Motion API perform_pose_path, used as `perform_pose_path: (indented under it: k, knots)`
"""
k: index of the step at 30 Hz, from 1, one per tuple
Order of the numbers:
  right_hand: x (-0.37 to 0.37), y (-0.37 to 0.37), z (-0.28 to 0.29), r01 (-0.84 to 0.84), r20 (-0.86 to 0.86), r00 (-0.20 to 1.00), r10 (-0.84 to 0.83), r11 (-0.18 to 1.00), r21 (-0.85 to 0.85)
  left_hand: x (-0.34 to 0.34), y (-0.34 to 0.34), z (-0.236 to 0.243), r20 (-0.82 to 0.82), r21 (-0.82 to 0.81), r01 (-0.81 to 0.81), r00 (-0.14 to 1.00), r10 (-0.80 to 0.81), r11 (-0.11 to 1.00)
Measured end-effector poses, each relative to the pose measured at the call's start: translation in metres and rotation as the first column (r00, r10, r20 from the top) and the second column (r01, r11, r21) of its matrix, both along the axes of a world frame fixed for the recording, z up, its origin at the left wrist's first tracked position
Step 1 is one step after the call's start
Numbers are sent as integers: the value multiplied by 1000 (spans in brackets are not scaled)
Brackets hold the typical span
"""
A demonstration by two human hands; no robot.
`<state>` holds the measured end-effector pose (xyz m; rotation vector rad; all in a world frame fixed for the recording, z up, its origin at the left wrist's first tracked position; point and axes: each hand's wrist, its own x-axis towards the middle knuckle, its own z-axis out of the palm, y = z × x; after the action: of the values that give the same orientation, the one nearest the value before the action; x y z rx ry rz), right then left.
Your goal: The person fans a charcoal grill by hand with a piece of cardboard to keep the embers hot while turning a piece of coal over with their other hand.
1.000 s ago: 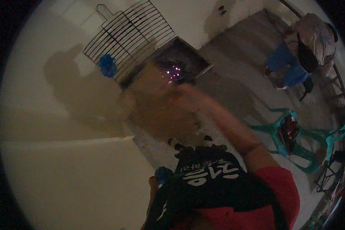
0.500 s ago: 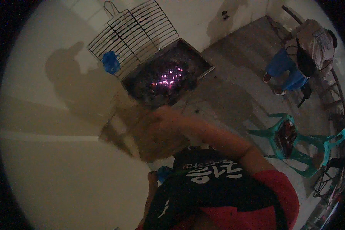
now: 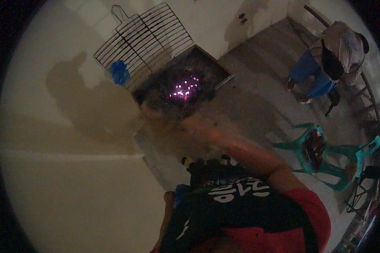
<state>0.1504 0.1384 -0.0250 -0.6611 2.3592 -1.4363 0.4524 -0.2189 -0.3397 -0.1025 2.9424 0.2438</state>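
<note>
My right hand (image 3: pixel 193 127) is smeared by motion, stretched forward just in front of a black metal charcoal tray (image 3: pixel 215 59). It grips a flat brown sheet (image 3: pixel 162 128), also heavily blurred, whose near side hangs close to the tray. Glowing coals (image 3: pixel 184 89) lie among dark charcoal in the middle of the tray. Low on the left, beside my dark apron, my left hand (image 3: pixel 168 198) is partly visible next to a blue crumpled thing (image 3: pixel 180 194). Its fingers are too dark and covered to read.
A wire grill grate (image 3: pixel 156 31) leans on the wall behind the tray, with a blue crumpled bundle (image 3: pixel 120 72) at its lower left. At right, a green plastic chair (image 3: pixel 346 154) bears a dark reddish load (image 3: pixel 314 145). Another person (image 3: pixel 329 63) is at the far right.
The brown sheet and my right hand have swung forward and up toward the charcoal tray, uncovering a pale grey surface below. My left hand has barely moved.
</note>
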Motion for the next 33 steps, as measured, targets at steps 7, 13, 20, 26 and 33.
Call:
perform_pose_path:
  k: [7, 13, 20, 26, 33]
  knots:
    - [-60, 171, -63, 644, 225, 763, -606, 687, -335, -3, 8, -14, 33, -183, 48, 999, -42, 982]
    - [-37, 176, 22, 791, -422, 611, -670, 488, 369, 35, 18, -13, 143, -99, -67, 986, 80, 993]
    - [-5, -8, 47, -166, -111, 977, 184, 975, 150, 3, 9, 7, 59, -47, -39, 997, 42, 998]
    - [-43, 170, 49, 605, -483, 795, -369, 552, 574, 11, 15, -5, 85, -58, -48, 995, 53, 997]
    - [-57, 95, -33, 375, -244, 917, -315, 891, 256, -32, 4, -4, 69, -101, 91, 994, -84, 991]
